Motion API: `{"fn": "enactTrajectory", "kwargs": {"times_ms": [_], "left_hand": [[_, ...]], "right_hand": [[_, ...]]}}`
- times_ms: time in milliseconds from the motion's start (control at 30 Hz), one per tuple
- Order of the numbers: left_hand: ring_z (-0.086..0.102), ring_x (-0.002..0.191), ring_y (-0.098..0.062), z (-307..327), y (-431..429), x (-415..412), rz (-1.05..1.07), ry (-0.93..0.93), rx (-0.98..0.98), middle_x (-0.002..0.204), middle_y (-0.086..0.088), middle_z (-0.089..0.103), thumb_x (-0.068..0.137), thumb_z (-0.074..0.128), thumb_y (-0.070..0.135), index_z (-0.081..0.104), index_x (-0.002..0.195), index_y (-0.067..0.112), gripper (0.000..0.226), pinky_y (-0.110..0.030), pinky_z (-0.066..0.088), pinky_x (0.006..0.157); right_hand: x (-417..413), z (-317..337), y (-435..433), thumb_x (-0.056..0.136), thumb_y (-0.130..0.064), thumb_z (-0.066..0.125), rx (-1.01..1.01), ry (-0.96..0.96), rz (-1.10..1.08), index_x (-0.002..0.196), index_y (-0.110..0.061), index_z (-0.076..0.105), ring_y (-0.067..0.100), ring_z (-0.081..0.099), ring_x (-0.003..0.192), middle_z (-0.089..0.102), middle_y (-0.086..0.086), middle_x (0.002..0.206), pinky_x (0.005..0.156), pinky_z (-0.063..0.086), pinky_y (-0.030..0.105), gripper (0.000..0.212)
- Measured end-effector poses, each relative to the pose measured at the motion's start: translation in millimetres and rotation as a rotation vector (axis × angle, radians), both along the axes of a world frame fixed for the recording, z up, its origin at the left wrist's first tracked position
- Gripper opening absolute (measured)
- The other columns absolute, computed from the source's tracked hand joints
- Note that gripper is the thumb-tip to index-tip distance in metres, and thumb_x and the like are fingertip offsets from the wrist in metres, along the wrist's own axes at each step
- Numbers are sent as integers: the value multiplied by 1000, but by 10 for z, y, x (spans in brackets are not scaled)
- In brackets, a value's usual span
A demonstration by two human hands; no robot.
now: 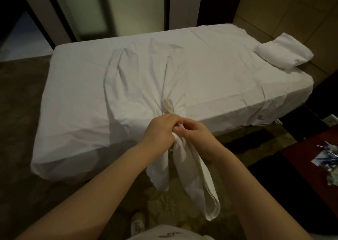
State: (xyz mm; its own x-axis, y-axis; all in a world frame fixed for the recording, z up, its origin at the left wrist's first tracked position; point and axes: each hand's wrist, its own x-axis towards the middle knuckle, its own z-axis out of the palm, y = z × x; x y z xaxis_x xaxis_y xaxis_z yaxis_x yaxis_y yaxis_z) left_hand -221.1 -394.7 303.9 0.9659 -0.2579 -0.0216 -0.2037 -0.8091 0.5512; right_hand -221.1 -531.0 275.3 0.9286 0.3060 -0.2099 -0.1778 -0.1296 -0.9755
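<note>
Your left hand [161, 130] is clenching around the gathered neck of the white sheet [139, 78], just off the near edge of the mattress [60, 159]. Your right hand [197, 133] is crowding against it, fingers curling round the same bunch with the thumb lying on top. Below your fists, two loose tails [182, 159] of the cloth are hanging toward the carpet [22, 130], above your shoe [137, 223].

You are probably dealing with thin, light, limp cotton. It is offering no stiffness and no risk of breaking, but it is likely to slide through a slack grip. The best place to hold is where you are holding now, at the tight neck where the folds meet. The tails would only stretch and slip.

Just beyond your knuckles a small loop [169, 104] of the sheet is standing up. From it, long creases are fanning out across the top of the mattress, so any pull is likely to drag the whole covering toward you.

To your right, a dark red table [311, 159] is carrying some crumpled wrappers [327, 159]. At the far right corner of the bed, a white pillow [284, 54] is lying well apart from your hands.
</note>
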Motion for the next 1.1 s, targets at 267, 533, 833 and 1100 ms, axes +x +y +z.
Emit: {"fn": "enactTrajectory", "kwargs": {"times_ms": [267,533,833,1100], "left_hand": [[47,85,-3,-117,249,77,-31,34,-164,99,11,49,86,58,6,51,118,27,39,0,33,64],[49,84,-11,58,370,245,-179,-53,-128,92,0,59,81,53,-6,68,93,11,26,-13,41,74],[49,74,-10,246,178,350,-280,-75,-212,78,11,48,89,53,6,53,83,19,14,-14,42,67],[44,74,-14,194,-22,461,-420,-143,-148,77,6,45,85,59,12,47,81,20,15,-18,33,60]], "right_hand": [[126,-4,193,93,-19,57,54,304,-164,116,0,61,33,64,98,65,23,109,94,50,49,30],[23,312,74,96,-14,50,-557,-307,-576,146,-28,22,4,54,67,56,-13,90,60,46,19,59],[-254,509,211,90,-29,60,-539,-210,-396,113,-22,66,5,57,98,61,-8,109,87,50,24,25],[-198,464,20,83,-30,69,-928,-400,-374,83,-10,70,12,51,67,59,1,76,60,40,24,20]]}}
